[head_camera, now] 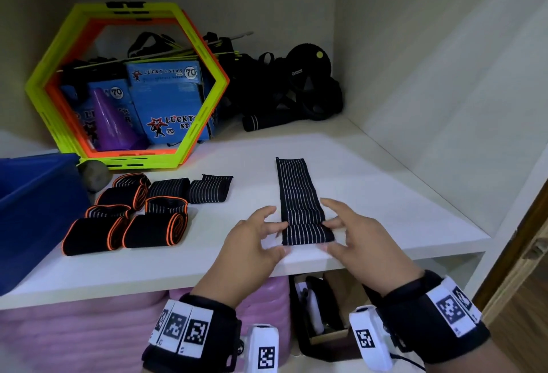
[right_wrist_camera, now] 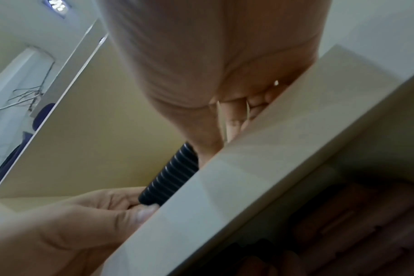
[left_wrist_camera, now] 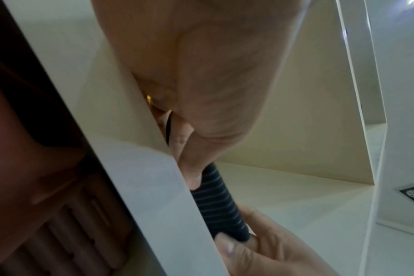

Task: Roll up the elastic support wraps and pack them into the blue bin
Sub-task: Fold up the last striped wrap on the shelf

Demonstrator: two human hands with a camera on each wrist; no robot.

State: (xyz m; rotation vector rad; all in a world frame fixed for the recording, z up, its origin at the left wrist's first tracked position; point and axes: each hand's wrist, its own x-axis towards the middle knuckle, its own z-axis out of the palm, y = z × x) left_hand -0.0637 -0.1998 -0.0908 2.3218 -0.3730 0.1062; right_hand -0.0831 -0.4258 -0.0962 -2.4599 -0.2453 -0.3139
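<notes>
Both hands are on the striped wrap point(head_camera: 299, 197) at the front edge of the shelf point(head_camera: 400, 194). The left hand point(head_camera: 255, 242) pinches the near end from one side and the right hand point(head_camera: 353, 239) pinches it from the other, fingers curled in on the roll point(head_camera: 307, 234) that is just forming. The wrist views show the same thing from below the shelf lip: a tight, ribbed black cylinder held end to end between thumbs and fingertips point(left_wrist_camera: 227, 246).

That roll is only a turn or two thick. Most of the wrap lies flat, running away from the person toward the back of the shelf, so this one looks barely begun.

Over to the left, a cluster of wraps point(head_camera: 133, 212) sits near the blue bin point(head_camera: 35, 203). Several with orange edging appear rolled already; two striped ones beside them look folded or loosely bundled, hard to say which. All of them rest on the shelf, outside the bin. What little of the bin's inside shows holds no wraps, though most of it is cut off by the frame.

So the tally, as a judgement: a good share of the rolling seems done, one wrap is in hand, and the packing has not visibly started. Left to do: finish this roll to its far end, tidy any loose ones, then move the lot into the bin.
</notes>
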